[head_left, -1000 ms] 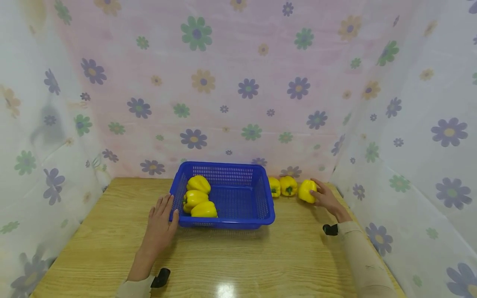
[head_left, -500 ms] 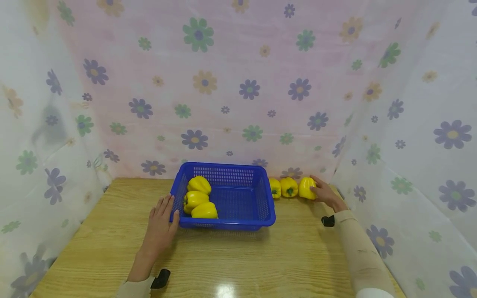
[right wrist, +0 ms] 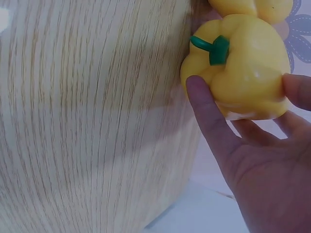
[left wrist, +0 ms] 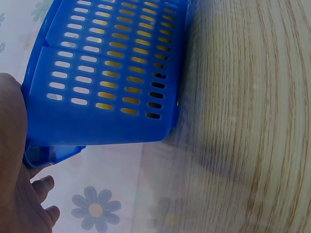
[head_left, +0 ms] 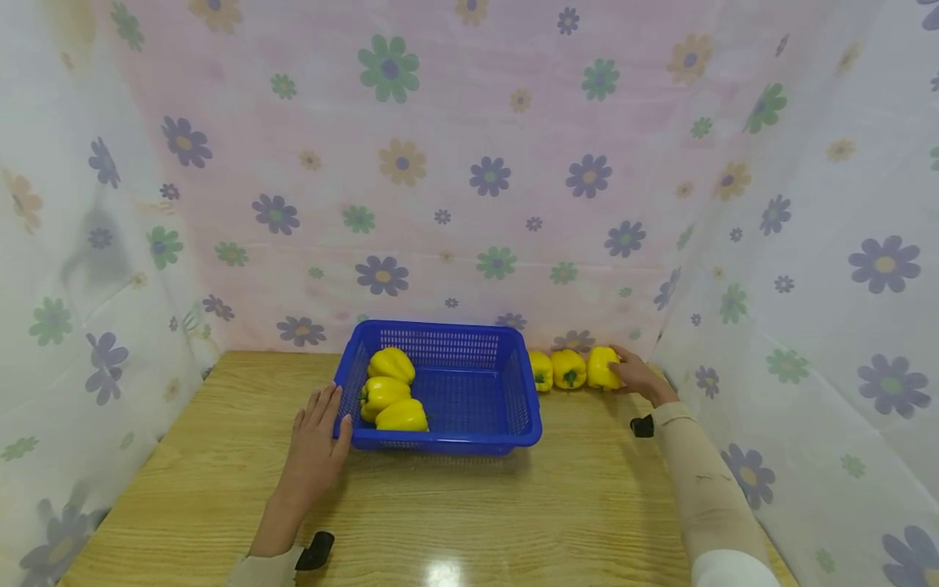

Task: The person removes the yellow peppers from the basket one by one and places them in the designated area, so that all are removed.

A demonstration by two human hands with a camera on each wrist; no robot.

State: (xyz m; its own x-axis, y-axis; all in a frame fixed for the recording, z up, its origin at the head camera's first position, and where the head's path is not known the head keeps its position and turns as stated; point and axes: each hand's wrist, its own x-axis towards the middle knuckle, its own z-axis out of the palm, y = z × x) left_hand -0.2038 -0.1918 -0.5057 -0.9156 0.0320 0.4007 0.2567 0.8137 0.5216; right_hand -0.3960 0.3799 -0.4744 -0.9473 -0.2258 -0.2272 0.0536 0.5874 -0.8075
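Observation:
My left hand point(head_left: 314, 436) rests on the left rim of a blue plastic basket point(head_left: 440, 436), its fingers straight. In the left wrist view the basket's slotted wall point(left wrist: 97, 124) stands beside that hand point(left wrist: 14, 189), with yellow showing through the holes. My right hand point(head_left: 640, 380) grips a yellow bell pepper point(head_left: 601, 368) at the back right of the table. The right wrist view shows its thumb and fingers around this pepper point(right wrist: 252, 68), whose green stem point(right wrist: 219, 48) faces sideways. Three yellow bell peppers point(head_left: 387, 395) lie along the basket's left side.
Two more yellow bell peppers point(head_left: 568, 369) sit in a row between the basket and the held one, the leftmost point(head_left: 541, 372) partly behind the basket's right wall. The wooden table point(head_left: 469, 514) is enclosed by flower-printed sheets point(head_left: 455, 163) at the back and sides.
My right hand has shifted slightly left and back, turning the bell pepper and bringing it nearer the others in the row. My left hand and the basket have stayed in place.

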